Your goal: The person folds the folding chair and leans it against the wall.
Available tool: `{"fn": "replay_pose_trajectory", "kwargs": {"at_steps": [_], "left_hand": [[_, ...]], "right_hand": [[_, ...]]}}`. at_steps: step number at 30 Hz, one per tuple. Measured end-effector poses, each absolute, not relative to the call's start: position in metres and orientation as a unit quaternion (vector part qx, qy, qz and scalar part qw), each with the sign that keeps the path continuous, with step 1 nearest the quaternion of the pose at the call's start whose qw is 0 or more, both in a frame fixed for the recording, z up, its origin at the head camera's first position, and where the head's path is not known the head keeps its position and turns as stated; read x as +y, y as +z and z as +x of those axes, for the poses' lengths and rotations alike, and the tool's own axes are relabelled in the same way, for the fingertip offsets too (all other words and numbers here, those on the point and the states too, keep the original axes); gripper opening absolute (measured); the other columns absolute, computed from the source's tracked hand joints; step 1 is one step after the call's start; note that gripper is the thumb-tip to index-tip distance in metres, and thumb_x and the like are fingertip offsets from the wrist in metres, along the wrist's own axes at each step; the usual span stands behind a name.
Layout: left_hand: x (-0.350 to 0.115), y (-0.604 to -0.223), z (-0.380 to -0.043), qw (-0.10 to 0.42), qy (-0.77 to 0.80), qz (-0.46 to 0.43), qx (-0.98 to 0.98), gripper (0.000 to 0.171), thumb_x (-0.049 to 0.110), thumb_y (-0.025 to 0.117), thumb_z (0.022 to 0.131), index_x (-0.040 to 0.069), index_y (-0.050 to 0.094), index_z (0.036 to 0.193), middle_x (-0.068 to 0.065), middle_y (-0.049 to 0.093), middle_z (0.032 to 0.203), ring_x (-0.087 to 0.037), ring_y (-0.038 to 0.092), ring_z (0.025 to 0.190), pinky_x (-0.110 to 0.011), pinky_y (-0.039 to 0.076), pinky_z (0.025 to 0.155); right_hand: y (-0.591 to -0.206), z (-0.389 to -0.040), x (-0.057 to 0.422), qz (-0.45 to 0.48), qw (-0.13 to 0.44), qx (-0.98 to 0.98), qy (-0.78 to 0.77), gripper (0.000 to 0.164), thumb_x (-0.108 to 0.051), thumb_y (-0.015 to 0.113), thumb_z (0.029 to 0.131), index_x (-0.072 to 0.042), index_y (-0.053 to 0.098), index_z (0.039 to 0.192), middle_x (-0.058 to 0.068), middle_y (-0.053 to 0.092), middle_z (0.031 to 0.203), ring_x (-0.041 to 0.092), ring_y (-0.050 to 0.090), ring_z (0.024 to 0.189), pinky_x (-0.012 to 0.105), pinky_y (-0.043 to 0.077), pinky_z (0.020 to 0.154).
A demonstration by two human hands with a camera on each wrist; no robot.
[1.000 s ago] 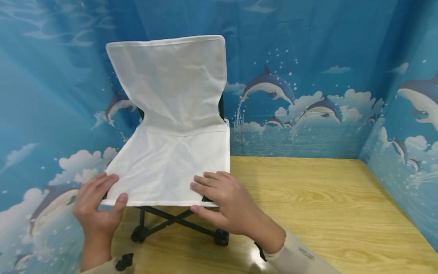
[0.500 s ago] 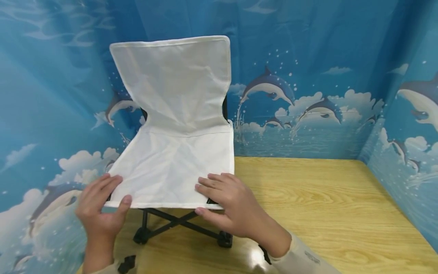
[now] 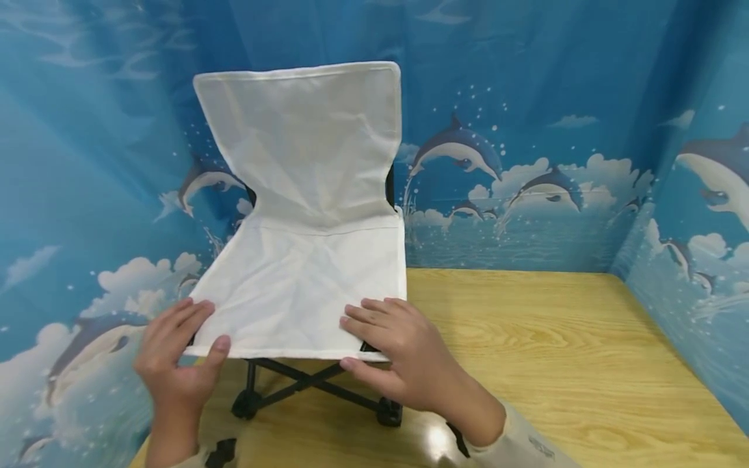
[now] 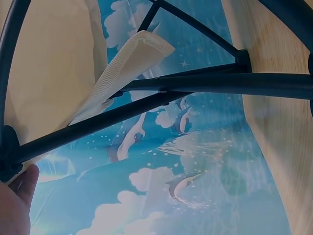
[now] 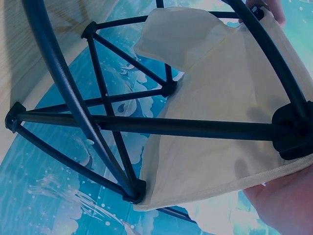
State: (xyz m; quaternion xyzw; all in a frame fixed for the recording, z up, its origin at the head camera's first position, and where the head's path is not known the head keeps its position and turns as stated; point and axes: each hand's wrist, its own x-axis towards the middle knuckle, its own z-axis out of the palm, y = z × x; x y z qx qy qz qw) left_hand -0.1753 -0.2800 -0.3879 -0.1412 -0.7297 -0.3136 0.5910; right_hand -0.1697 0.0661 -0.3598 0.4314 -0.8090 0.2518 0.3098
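A small folding chair (image 3: 304,279) with white fabric and a black tube frame stands unfolded, left of centre in the head view. My left hand (image 3: 178,354) grips the front left corner of its seat, fingers over the side and thumb at the front edge. At the front right corner, my right hand (image 3: 404,354) holds the seat with its fingers spread on top of the fabric and its thumb along the front edge. Both wrist views look under the seat at crossed black tubes (image 5: 186,128) and a corner joint (image 4: 9,154); much of each hand is hidden there.
The chair's feet (image 3: 389,411) stand on a wood-grain tabletop (image 3: 556,344), which extends to the right. A blue curtain (image 3: 328,32) printed with dolphins and clouds closes off the back, left and right sides.
The chair has shifted a little to the right and toward the person, with both hands moving along on its front corners. Their hold looks the same.
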Motion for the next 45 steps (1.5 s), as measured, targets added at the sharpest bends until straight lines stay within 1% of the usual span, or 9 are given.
{"fn": "replay_pose_trajectory", "kwargs": {"at_steps": [3, 5, 8, 10, 15, 20, 27, 34, 45], "left_hand": [[-0.278, -0.389, -0.173, 0.588, -0.314, -0.140, -0.732, 0.063, 0.060, 0.076, 0.089, 0.001, 0.084, 0.108, -0.031, 0.077, 0.099, -0.012, 0.068, 0.124, -0.021, 0.041, 0.115], [-0.277, -0.389, -0.173, 0.589, -0.314, -0.140, -0.731, 0.062, 0.059, 0.076, 0.089, 0.001, 0.084, 0.108, -0.032, 0.077, 0.098, -0.015, 0.070, 0.124, -0.021, 0.042, 0.115], [-0.274, -0.388, -0.173, 0.592, -0.316, -0.142, -0.728, 0.062, 0.059, 0.076, 0.090, 0.000, 0.083, 0.107, -0.032, 0.076, 0.097, -0.015, 0.070, 0.124, -0.022, 0.043, 0.115], [-0.272, -0.388, -0.173, 0.594, -0.318, -0.143, -0.725, 0.063, 0.059, 0.076, 0.090, -0.001, 0.083, 0.106, -0.033, 0.076, 0.096, -0.012, 0.070, 0.124, -0.022, 0.043, 0.115], [-0.265, -0.387, -0.171, 0.596, -0.322, -0.145, -0.721, 0.068, 0.063, 0.074, 0.089, -0.003, 0.083, 0.104, -0.034, 0.076, 0.095, 0.000, 0.065, 0.125, -0.020, 0.041, 0.115], [-0.259, -0.385, -0.170, 0.599, -0.324, -0.146, -0.717, 0.070, 0.064, 0.073, 0.090, -0.005, 0.083, 0.102, -0.034, 0.075, 0.094, 0.001, 0.065, 0.124, -0.019, 0.041, 0.114], [-0.255, -0.385, -0.170, 0.600, -0.329, -0.151, -0.713, 0.069, 0.062, 0.073, 0.090, -0.005, 0.082, 0.101, -0.034, 0.075, 0.093, -0.004, 0.067, 0.122, -0.021, 0.042, 0.114], [-0.254, -0.388, -0.170, 0.593, -0.324, -0.152, -0.721, 0.068, 0.062, 0.072, 0.091, -0.004, 0.083, 0.103, -0.032, 0.076, 0.095, -0.013, 0.069, 0.120, -0.021, 0.042, 0.115], [-0.247, -0.385, -0.169, 0.596, -0.325, -0.157, -0.717, 0.066, 0.061, 0.073, 0.091, -0.004, 0.083, 0.102, -0.032, 0.076, 0.095, -0.020, 0.071, 0.117, -0.022, 0.042, 0.114]], "right_hand": [[-0.361, -0.168, 0.068, 0.430, 0.312, -0.808, 0.254, 0.050, -0.056, 0.055, 0.107, -0.023, 0.070, 0.141, -0.003, 0.070, 0.143, 0.020, 0.065, 0.136, 0.051, 0.052, 0.110], [-0.361, -0.168, 0.069, 0.429, 0.312, -0.808, 0.255, 0.050, -0.056, 0.054, 0.107, -0.023, 0.070, 0.141, -0.003, 0.070, 0.144, 0.020, 0.065, 0.136, 0.052, 0.052, 0.111], [-0.362, -0.167, 0.071, 0.427, 0.312, -0.810, 0.254, 0.050, -0.056, 0.053, 0.107, -0.023, 0.070, 0.141, -0.004, 0.069, 0.144, 0.020, 0.064, 0.136, 0.052, 0.052, 0.110], [-0.362, -0.166, 0.072, 0.427, 0.313, -0.810, 0.253, 0.050, -0.057, 0.052, 0.108, -0.023, 0.070, 0.141, -0.003, 0.070, 0.143, 0.020, 0.065, 0.135, 0.052, 0.052, 0.110], [-0.363, -0.165, 0.076, 0.427, 0.320, -0.807, 0.252, 0.050, -0.056, 0.051, 0.108, -0.023, 0.071, 0.140, -0.003, 0.070, 0.142, 0.021, 0.066, 0.134, 0.052, 0.053, 0.109], [-0.363, -0.163, 0.079, 0.425, 0.315, -0.809, 0.255, 0.050, -0.056, 0.053, 0.108, -0.022, 0.070, 0.141, -0.003, 0.070, 0.143, 0.021, 0.065, 0.135, 0.052, 0.052, 0.109], [-0.363, -0.161, 0.082, 0.425, 0.318, -0.808, 0.257, 0.051, -0.056, 0.054, 0.107, -0.022, 0.071, 0.140, -0.002, 0.070, 0.143, 0.021, 0.065, 0.136, 0.052, 0.053, 0.109], [-0.363, -0.159, 0.086, 0.426, 0.322, -0.804, 0.260, 0.050, -0.055, 0.056, 0.107, -0.021, 0.071, 0.140, -0.001, 0.071, 0.141, 0.021, 0.066, 0.134, 0.051, 0.054, 0.108], [-0.363, -0.156, 0.092, 0.423, 0.325, -0.805, 0.260, 0.049, -0.055, 0.056, 0.107, -0.021, 0.071, 0.140, -0.002, 0.071, 0.142, 0.021, 0.066, 0.134, 0.052, 0.054, 0.108]]}}
